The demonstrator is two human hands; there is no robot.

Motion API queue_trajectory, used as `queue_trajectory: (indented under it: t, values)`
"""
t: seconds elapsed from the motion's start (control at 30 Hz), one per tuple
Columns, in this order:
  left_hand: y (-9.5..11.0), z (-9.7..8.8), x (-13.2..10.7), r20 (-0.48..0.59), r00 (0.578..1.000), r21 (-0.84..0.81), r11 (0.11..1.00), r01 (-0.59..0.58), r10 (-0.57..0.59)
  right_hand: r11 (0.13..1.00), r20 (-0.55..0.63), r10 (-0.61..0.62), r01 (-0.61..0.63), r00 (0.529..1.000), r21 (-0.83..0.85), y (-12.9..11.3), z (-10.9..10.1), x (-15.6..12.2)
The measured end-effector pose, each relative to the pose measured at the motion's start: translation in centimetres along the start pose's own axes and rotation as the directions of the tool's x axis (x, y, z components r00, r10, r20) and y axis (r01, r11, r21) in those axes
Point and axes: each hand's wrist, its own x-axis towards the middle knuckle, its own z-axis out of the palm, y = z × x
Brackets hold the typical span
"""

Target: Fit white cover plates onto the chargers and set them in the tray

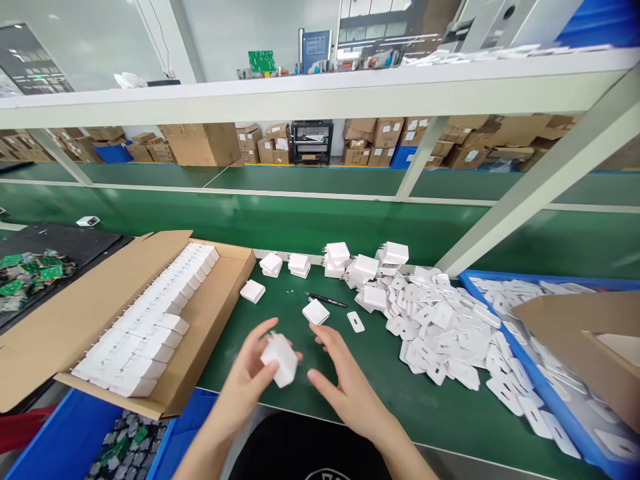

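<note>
My left hand (249,370) grips a white charger (280,361), with its metal prongs toward the far side and slight motion blur on it. Just to the right, my right hand (345,380) is held with thumb and fingers apart and nothing between them. Beyond the hands on the green table lie a single white charger block (315,312), a black pen (326,300) and one white slotted cover plate (355,322). Several more white chargers (363,268) stand in a cluster farther back. A heap of loose white cover plates (440,327) spreads to the right.
At the left, a cardboard box (220,313) holds rows of white chargers. Below it sits a blue bin (60,433) with small electronic parts. A blue tray (520,347) of plates borders the right side. A white shelf (300,100) crosses above the table.
</note>
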Motion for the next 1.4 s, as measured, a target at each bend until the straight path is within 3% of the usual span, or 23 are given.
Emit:
queue_trajectory:
  t: [0.07,0.1,0.13,0.2,0.27,0.37,0.43,0.5,0.6,0.67,0.77,0.87,0.93,1.03,1.13,1.23,1.3,1.33,1.4]
  values:
    - [2.2,-2.5,0.7,-0.115,0.982,0.360,0.928,-0.097,0.147,0.991,-0.178,0.014,-0.037,0.984,-0.128,1.6,-0.6,-0.1]
    - [3.2,-3.9,1.2,-0.163,0.951,0.575,0.809,-0.123,0.261,0.977,-0.276,0.014,-0.072,0.961,-0.200,2.6,-0.9,-0.2]
    - [4.1,-5.3,1.8,-0.183,0.911,0.772,0.627,-0.100,0.371,0.956,-0.366,0.002,-0.109,0.931,-0.273,3.6,-1.2,-0.2]
    - [5.5,-8.3,3.2,-0.201,0.860,0.956,0.285,0.069,0.469,0.899,-0.490,-0.053,-0.172,0.870,-0.402,5.7,-1.7,-0.4]
    - [6.2,-11.3,4.5,-0.205,0.872,0.976,0.028,0.215,0.445,0.838,-0.521,-0.110,-0.203,0.846,-0.507,7.4,-1.9,-0.5]
    - [6.2,-15.3,6.0,-0.114,0.933,0.911,-0.338,0.235,0.341,0.755,-0.476,-0.134,-0.222,0.869,-0.617,8.6,-1.7,-0.6]
    - [5.8,-17.5,6.4,-0.095,0.960,0.849,-0.482,0.215,0.262,0.724,-0.449,-0.127,-0.227,0.885,-0.652,8.7,-1.5,-0.6]
    - [5.4,-19.1,6.2,-0.135,0.964,0.818,-0.524,0.239,0.229,0.723,-0.442,-0.125,-0.223,0.888,-0.653,8.5,-1.4,-0.5]
    - [5.6,-19.3,5.2,-0.172,0.945,0.802,-0.518,0.298,0.278,0.761,-0.462,-0.132,-0.209,0.877,-0.614,8.3,-1.5,-0.5]
    - [6.0,-17.4,4.3,-0.134,0.923,0.809,-0.497,0.313,0.361,0.793,-0.460,-0.132,-0.185,0.878,-0.581,8.2,-1.6,-0.5]
    - [5.6,-11.4,3.3,0.013,0.867,0.890,-0.401,0.216,0.497,0.834,-0.440,-0.129,-0.142,0.889,-0.533,8.2,-1.7,-0.4]
    - [2.9,-4.1,3.4,0.235,0.828,0.957,-0.272,-0.103,0.510,0.868,-0.477,-0.117,-0.143,0.871,-0.476,8.2,-1.6,-0.4]
    - [0.3,-0.1,4.3,0.303,0.850,0.951,-0.196,-0.240,0.431,0.881,-0.525,-0.093,-0.177,0.846,-0.440,8.3,-1.6,-0.5]
    - [-3.3,3.8,6.6,0.273,0.924,0.962,-0.101,-0.255,0.269,0.884,-0.602,-0.059,-0.239,0.797,-0.402,8.5,-1.8,-0.7]
    - [-5.0,5.1,9.0,0.222,0.957,0.974,-0.001,-0.226,0.188,0.869,-0.652,-0.062,-0.281,0.756,-0.408,8.5,-2.1,-0.9]
    - [-4.8,4.7,10.1,0.229,0.958,0.966,0.080,-0.246,0.174,0.842,-0.679,-0.060,-0.328,0.731,-0.428,8.6,-2.1,-0.8]
    - [-4.2,3.9,9.9,0.236,0.959,0.954,0.149,-0.259,0.158,0.839,-0.668,-0.049,-0.333,0.742,-0.431,8.6,-2.1,-0.7]
    - [-4.0,3.5,9.6,0.230,0.962,0.936,0.235,-0.261,0.150,0.844,-0.655,-0.045,-0.322,0.754,-0.429,8.6,-2.1,-0.6]
    - [-3.6,2.7,8.6,0.203,0.972,0.827,0.511,-0.236,0.122,0.867,-0.630,-0.040,-0.288,0.775,-0.408,8.5,-2.2,-0.6]
